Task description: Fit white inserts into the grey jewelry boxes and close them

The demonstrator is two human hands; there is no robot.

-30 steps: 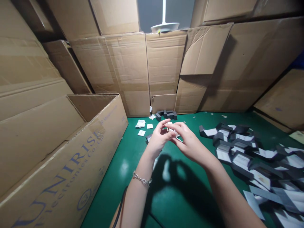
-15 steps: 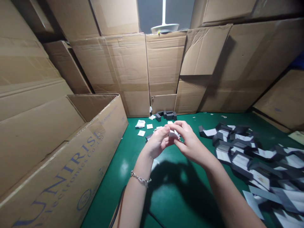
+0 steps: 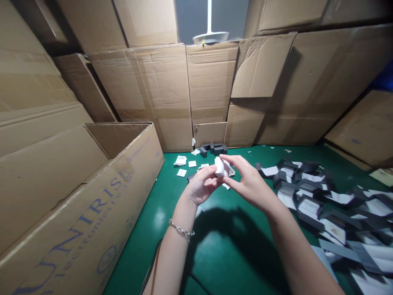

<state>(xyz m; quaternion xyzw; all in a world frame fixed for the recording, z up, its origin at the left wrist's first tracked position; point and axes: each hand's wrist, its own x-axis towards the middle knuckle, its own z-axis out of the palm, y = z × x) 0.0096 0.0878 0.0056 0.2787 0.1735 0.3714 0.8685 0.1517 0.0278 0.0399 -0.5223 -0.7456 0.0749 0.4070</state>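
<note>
Between both hands, above the green table [image 3: 172,229], is a small white piece that looks like folded paper [image 3: 221,167]. My left hand [image 3: 201,185] pinches it from the left with thumb and fingers. From the right, my right hand [image 3: 247,180] grips it, thumb below and index finger above. What is inside the white piece, if anything, is hidden. Beyond the hands, small dark boxes [image 3: 217,149] stand in a cluster by the cardboard wall. White paper squares [image 3: 181,173] lie to the left of the hands.
A large open carton [image 3: 123,192] with blue lettering stands at the left. Many opened dark boxes with white insides [image 3: 310,207] spread over the table's right side. Stacked cardboard boxes [image 3: 211,86] wall off the back. A dark cable [image 3: 150,268] runs near my left forearm.
My right fingers have shifted and spread off the top of the white piece, so more of it shows. The view has moved slightly.
</note>
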